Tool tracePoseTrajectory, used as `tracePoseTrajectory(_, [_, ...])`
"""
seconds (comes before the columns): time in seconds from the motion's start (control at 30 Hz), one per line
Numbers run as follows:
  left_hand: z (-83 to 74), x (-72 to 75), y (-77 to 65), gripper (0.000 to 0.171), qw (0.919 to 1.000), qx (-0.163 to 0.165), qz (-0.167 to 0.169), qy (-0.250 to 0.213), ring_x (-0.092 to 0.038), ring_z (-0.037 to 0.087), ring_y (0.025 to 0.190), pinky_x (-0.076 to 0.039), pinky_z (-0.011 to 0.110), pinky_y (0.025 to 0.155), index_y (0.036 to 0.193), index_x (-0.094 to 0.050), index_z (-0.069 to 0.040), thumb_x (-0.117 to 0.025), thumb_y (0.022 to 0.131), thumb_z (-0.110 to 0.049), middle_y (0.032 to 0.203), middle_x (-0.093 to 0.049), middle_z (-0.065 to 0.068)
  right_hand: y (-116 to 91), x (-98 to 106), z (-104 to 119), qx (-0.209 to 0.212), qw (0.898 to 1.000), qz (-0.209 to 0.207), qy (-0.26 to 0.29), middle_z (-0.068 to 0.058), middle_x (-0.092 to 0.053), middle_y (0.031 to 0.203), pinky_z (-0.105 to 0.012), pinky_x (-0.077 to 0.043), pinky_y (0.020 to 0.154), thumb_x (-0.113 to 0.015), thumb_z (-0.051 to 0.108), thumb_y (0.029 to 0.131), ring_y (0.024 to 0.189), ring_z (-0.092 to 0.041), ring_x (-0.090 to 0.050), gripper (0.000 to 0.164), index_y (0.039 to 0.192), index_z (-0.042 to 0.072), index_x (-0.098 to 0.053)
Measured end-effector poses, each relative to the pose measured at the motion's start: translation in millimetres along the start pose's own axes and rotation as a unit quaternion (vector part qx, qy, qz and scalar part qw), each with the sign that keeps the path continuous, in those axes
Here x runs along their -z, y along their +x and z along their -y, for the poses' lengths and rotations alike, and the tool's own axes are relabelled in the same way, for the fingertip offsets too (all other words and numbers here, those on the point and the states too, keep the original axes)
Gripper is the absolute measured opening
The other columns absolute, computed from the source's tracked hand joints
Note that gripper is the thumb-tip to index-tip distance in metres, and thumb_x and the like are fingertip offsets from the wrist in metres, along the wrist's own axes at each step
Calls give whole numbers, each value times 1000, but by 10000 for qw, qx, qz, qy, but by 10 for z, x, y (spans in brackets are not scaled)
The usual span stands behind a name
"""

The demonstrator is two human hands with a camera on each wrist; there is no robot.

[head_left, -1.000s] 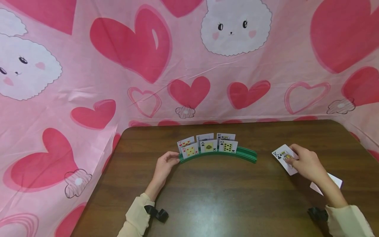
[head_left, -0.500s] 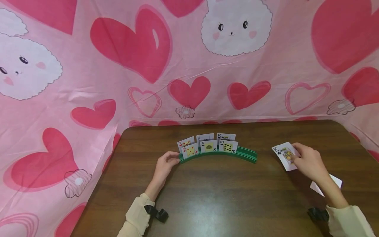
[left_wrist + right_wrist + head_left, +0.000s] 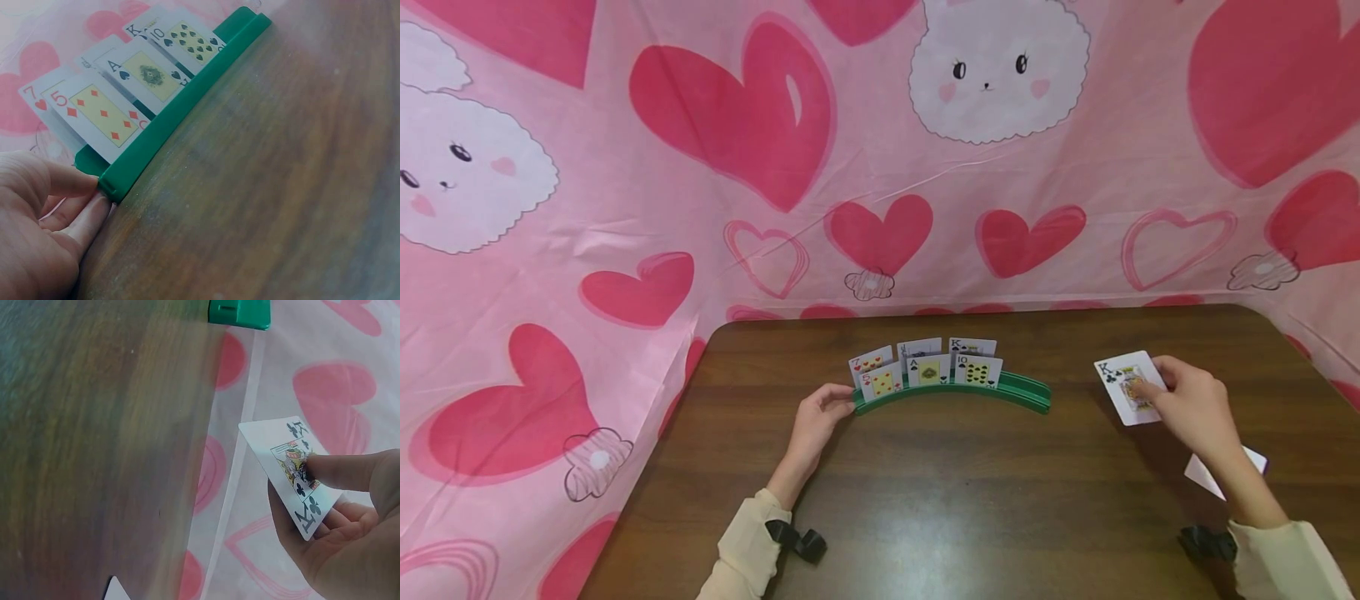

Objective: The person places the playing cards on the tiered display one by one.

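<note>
A curved green playing card holder (image 3: 1030, 392) stands on the table with playing cards upright in two rows. In front are a 5 of diamonds (image 3: 100, 115), an ace of spades (image 3: 150, 72) and a 10 of spades (image 3: 190, 42). Behind them, partly hidden, stand a 7 of hearts (image 3: 869, 360), a jack (image 3: 919, 347) and a king (image 3: 973, 345). My left hand (image 3: 816, 421) pinches the holder's left end between thumb and fingers. Off to the right, my right hand (image 3: 1197, 408) holds a king of clubs (image 3: 1120, 379) above the table, thumb across its face.
White cards (image 3: 1251, 458) lie on the brown wooden table (image 3: 970, 500) beneath the right forearm, partly covered by it. A pink cloth (image 3: 1037, 167) with hearts hangs behind the table and at its left. Black straps (image 3: 805, 543) sit at both wrists.
The right hand has lifted slightly and turned the king of clubs more upright, shifting a little away from me. The left hand, the holder and its cards stay where they were.
</note>
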State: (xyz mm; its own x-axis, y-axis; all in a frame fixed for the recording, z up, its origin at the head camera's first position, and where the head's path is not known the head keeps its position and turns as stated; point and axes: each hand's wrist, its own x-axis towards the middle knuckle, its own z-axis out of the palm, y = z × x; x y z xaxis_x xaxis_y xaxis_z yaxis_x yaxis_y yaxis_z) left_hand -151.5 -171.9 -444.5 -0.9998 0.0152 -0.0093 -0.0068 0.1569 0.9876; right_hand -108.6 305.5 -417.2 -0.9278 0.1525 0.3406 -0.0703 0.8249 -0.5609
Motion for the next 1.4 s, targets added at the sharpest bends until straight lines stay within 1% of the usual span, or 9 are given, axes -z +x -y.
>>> tracePoseTrajectory(0.23, [-12,2,-2,19,10000,17,4,39,-67,20,101,-49,26,85,113,-69,10,-65,95,5,115,-71,18,8,50,17,-261,9991,-24,343,-25,-74,90,-24,-39,57,-76,19,94,65,2,-49,30,105,-9,-68])
tracePoseTrajectory(0.33, [-24,5,-14,19,10000,12,-23,67,-67,21,103,-49,27,86,113,-69,9,-65,95,5,116,-71,19,31,73,66,-324,9977,-1,596,-22,-75,88,-22,-41,54,-75,20,95,64,4,-51,30,104,-8,-68])
tracePoseTrajectory(0.5, [-37,6,-36,19,10000,33,-3,78,-67,22,103,-49,28,87,113,-69,10,-65,96,5,117,-70,20,75,109,177,-495,9936,16,1013,-2,-73,76,-21,-46,52,-75,21,96,59,-2,-58,30,103,-6,-65])
tracePoseTrajectory(0.67, [-33,7,-36,19,9999,52,11,112,-67,24,105,-49,30,89,114,-69,9,-65,96,4,118,-70,20,114,103,269,-699,9867,-8,1464,16,-69,75,-20,-49,53,-75,18,95,60,-1,-61,30,106,-6,-61])
tracePoseTrajectory(0.77, [28,10,0,19,9999,68,12,118,-67,26,106,-50,31,89,115,-69,9,-64,96,4,119,-69,21,126,98,302,-733,9845,-66,1593,21,-67,76,-18,-48,56,-74,14,94,63,2,-61,30,111,-7,-61])
tracePoseTrajectory(0.97, [280,17,139,21,9997,171,-44,166,-66,24,108,-49,32,92,117,-69,7,-64,98,3,124,-68,20,135,100,346,-747,9801,-199,1828,28,-62,75,-16,-48,57,-74,9,92,65,5,-61,30,113,-7,-60])
tracePoseTrajectory(1.03, [299,17,150,21,9997,164,-55,192,-66,24,108,-49,33,92,118,-69,7,-64,98,2,124,-68,19,138,102,363,-769,9777,-232,1941,29,-62,75,-16,-48,57,-74,9,92,65,5,-62,29,112,-7,-59])
tracePoseTrajectory(1.3, [13,4,-10,19,9999,-47,57,151,-67,26,105,-50,33,90,115,-69,9,-65,97,3,117,-70,20,154,100,423,-747,9727,-416,2159,33,-61,73,-15,-48,59,-74,7,92,65,6,-62,23,105,-4,-59])
tracePoseTrajectory(1.4, [-22,2,-31,19,9999,-52,55,151,-67,25,105,-50,32,90,114,-69,9,-65,96,4,117,-70,20,165,95,459,-710,9695,-447,2302,33,-62,74,-14,-49,59,-75,7,92,65,6,-62,19,102,-1,-60])
